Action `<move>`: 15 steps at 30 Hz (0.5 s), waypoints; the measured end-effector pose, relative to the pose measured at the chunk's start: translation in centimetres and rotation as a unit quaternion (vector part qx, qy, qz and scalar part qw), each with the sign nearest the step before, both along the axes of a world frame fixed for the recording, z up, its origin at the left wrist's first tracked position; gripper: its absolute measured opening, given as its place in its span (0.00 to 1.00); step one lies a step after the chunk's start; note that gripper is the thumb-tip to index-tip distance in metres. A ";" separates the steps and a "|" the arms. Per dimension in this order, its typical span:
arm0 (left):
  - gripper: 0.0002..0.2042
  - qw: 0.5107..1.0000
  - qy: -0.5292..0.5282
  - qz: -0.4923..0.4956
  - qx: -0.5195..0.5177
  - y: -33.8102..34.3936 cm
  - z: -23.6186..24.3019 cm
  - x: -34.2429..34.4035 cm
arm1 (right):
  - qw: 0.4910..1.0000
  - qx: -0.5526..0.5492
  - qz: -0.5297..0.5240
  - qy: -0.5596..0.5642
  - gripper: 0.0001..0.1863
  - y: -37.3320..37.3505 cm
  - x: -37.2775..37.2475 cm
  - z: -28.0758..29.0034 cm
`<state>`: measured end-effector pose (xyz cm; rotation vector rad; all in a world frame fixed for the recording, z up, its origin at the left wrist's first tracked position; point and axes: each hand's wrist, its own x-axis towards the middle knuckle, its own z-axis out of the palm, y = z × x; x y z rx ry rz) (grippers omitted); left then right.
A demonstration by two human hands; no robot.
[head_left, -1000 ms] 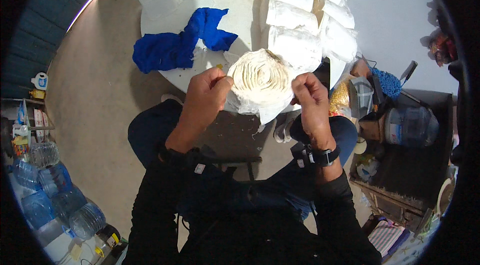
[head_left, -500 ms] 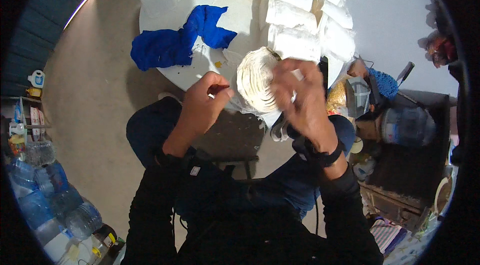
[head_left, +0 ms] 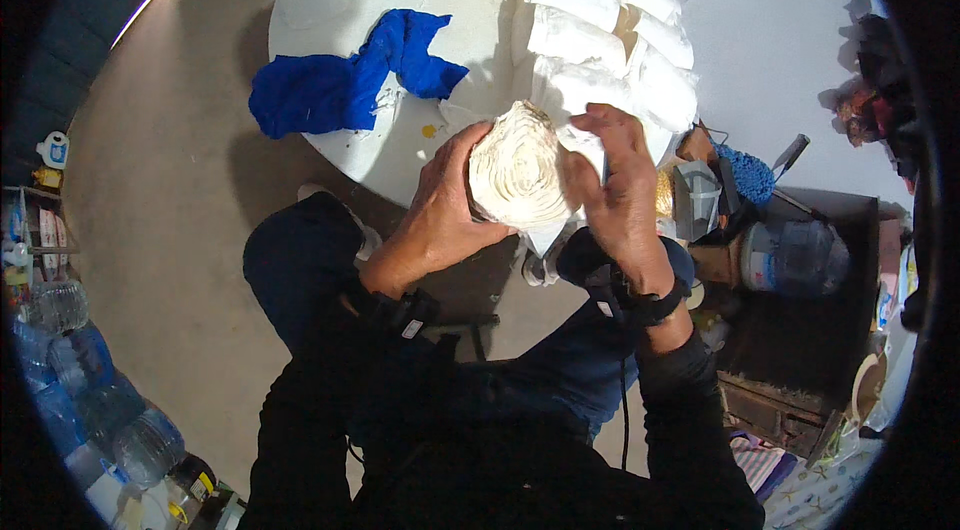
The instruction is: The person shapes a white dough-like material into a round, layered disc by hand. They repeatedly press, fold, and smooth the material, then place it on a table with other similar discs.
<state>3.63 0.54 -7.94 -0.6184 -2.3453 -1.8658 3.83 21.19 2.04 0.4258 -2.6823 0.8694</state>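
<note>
Both hands' grip (head_left: 535, 195) holds a cream roll (head_left: 515, 170); blue cloth (head_left: 345, 80), white bundles (head_left: 600, 40) lie beyond

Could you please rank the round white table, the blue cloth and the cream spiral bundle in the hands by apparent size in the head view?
1. Round white table, by far the largest.
2. Blue cloth.
3. Cream spiral bundle, between the left hand and right hand; it sits nearer the camera, so its true size is unsure.

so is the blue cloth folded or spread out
Spread out and rumpled: the blue cloth lies loose in an uneven shape on the round white table, with no neat folds.
</note>
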 end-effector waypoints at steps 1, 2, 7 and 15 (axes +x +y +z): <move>0.53 1.000 -0.022 -0.003 0.012 0.0 -0.2 0.0 | 0.998 -0.062 -0.027 -0.017 0.17 0.3 0.0 -0.1; 0.53 0.999 -0.032 -0.006 0.024 0.1 -0.3 -0.1 | 0.996 -0.075 -0.021 -0.031 0.15 0.6 0.0 -0.3; 0.52 0.997 -0.064 -0.006 0.034 0.3 -0.8 -0.1 | 0.945 -0.232 -0.041 -0.228 0.09 1.8 1.8 -1.7; 0.60 0.992 -0.080 -0.058 0.081 -0.5 -0.2 0.5 | 0.901 -0.350 -0.039 -0.253 0.17 2.2 3.3 -2.7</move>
